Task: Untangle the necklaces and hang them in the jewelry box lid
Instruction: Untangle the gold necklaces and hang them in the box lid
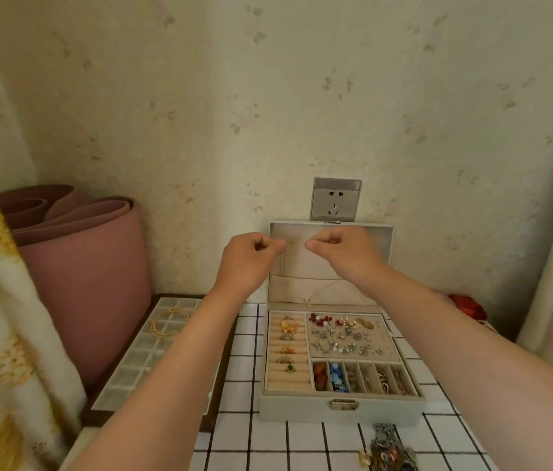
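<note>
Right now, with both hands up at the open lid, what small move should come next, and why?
I would likely fasten the pinched part at the top of the lid, then let go. The left hand and right hand both pinch the gold necklace high in the lid, and its pendant already hangs low.

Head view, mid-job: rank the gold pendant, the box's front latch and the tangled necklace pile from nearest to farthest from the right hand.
From the right hand, raised at the open lid:
1. Gold pendant, hanging just below at the lid's pocket.
2. Front latch, on the near wall of the jewelry box.
3. Tangled necklace pile, on the checked cloth by the bottom edge.
</note>
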Action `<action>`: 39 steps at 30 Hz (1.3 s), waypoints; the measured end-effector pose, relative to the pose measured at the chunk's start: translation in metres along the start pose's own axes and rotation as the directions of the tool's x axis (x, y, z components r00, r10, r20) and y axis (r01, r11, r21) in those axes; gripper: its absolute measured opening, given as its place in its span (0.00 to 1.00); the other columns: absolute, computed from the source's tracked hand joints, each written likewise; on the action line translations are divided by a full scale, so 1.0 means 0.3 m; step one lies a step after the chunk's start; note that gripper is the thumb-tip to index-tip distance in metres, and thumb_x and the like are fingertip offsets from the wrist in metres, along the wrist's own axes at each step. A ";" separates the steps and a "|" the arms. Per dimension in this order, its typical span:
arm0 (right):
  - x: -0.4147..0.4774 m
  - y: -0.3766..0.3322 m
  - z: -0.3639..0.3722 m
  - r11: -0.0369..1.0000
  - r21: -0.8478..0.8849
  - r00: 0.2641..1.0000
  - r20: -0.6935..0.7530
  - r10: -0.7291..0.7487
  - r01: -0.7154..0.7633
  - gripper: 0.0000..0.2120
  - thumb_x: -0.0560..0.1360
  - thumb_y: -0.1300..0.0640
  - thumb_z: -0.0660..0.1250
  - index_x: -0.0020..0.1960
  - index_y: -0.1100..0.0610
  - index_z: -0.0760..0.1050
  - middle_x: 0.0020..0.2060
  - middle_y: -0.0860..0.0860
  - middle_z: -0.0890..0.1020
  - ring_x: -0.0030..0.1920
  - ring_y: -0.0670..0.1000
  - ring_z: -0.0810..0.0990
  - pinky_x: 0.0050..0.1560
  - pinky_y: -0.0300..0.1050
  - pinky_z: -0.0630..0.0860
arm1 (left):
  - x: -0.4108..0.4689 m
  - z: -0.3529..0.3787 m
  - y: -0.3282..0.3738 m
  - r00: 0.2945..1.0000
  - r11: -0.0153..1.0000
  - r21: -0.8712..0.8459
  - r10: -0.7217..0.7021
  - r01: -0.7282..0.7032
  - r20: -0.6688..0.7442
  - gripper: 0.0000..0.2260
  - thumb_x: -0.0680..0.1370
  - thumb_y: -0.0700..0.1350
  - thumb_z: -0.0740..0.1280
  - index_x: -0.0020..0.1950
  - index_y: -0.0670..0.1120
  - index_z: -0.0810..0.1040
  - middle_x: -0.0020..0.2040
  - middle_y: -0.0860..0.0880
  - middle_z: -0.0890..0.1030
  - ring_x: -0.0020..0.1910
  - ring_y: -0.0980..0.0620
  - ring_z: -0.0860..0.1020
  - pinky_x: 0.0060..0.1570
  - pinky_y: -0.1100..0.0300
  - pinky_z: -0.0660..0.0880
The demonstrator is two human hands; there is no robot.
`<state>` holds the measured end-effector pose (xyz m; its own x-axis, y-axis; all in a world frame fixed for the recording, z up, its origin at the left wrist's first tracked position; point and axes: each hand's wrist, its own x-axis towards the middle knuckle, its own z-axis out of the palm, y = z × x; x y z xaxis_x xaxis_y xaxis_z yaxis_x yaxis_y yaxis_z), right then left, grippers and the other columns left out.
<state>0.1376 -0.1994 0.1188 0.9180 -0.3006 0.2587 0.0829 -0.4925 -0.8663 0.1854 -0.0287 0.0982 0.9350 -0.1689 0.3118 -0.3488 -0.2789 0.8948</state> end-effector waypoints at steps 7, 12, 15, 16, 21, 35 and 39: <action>0.129 0.107 0.133 0.998 -0.050 0.948 -0.316 -0.039 0.025 0.04 0.72 0.54 0.75 0.38 0.51 0.83 0.35 0.42 0.83 0.39 0.39 0.80 0.41 0.33 0.72 | 0.086 0.099 -0.074 0.986 0.991 0.132 -0.011 0.033 -0.164 0.16 0.75 0.54 0.71 0.33 0.46 0.79 0.31 0.50 0.80 0.32 0.54 0.77 0.32 0.60 0.73; 0.164 0.136 0.192 0.998 -0.058 0.895 -0.445 -0.024 -0.002 0.07 0.71 0.52 0.76 0.37 0.53 0.82 0.33 0.43 0.83 0.37 0.40 0.80 0.39 0.35 0.73 | 0.105 0.133 -0.083 0.975 0.979 0.171 -0.071 0.108 -0.212 0.19 0.75 0.53 0.69 0.27 0.48 0.70 0.25 0.51 0.73 0.27 0.51 0.72 0.27 0.61 0.66; 0.170 0.153 0.207 0.997 -0.077 0.895 -0.446 -0.012 -0.025 0.07 0.71 0.51 0.75 0.37 0.53 0.82 0.34 0.43 0.83 0.37 0.41 0.80 0.39 0.35 0.73 | 0.109 0.137 -0.082 0.971 0.961 0.244 -0.075 0.131 -0.226 0.20 0.75 0.52 0.69 0.26 0.49 0.67 0.25 0.53 0.70 0.26 0.52 0.69 0.27 0.62 0.60; 0.169 0.161 0.209 0.994 -0.099 0.900 -0.435 -0.007 -0.040 0.08 0.71 0.51 0.74 0.37 0.53 0.82 0.33 0.43 0.83 0.37 0.41 0.80 0.38 0.36 0.73 | 0.108 0.138 -0.084 0.971 0.955 0.261 -0.080 0.139 -0.225 0.20 0.75 0.52 0.68 0.26 0.50 0.67 0.25 0.52 0.70 0.27 0.51 0.70 0.26 0.62 0.59; 0.130 0.171 0.197 0.986 -0.133 0.942 -0.333 0.052 -0.101 0.10 0.72 0.51 0.74 0.33 0.52 0.80 0.31 0.43 0.81 0.36 0.43 0.78 0.36 0.37 0.70 | 0.086 0.132 -0.097 0.981 0.952 0.276 -0.088 0.134 -0.173 0.21 0.77 0.52 0.67 0.26 0.49 0.67 0.26 0.52 0.71 0.27 0.52 0.70 0.26 0.62 0.60; 0.005 0.111 0.197 0.935 0.090 0.900 0.317 0.301 -0.344 0.12 0.78 0.54 0.63 0.53 0.58 0.81 0.45 0.53 0.87 0.44 0.49 0.83 0.44 0.43 0.74 | 0.059 0.031 -0.065 0.934 0.990 0.028 -0.140 0.138 0.330 0.12 0.78 0.37 0.62 0.51 0.44 0.85 0.41 0.49 0.83 0.41 0.54 0.80 0.46 0.60 0.78; -0.017 0.117 0.178 0.967 -0.054 0.920 0.299 0.253 -0.248 0.08 0.80 0.58 0.64 0.51 0.57 0.82 0.38 0.53 0.85 0.38 0.46 0.81 0.46 0.38 0.80 | 0.049 0.024 -0.080 0.938 0.985 0.168 -0.103 0.049 0.332 0.12 0.77 0.38 0.63 0.51 0.49 0.84 0.46 0.52 0.82 0.44 0.55 0.77 0.47 0.63 0.73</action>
<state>0.1566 -0.1714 0.0643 0.9816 -0.1573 -0.1086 -0.1687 -0.4459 -0.8790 0.2071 -0.0314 0.0790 0.8914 -0.4433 0.0941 -0.3084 -0.4414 0.8426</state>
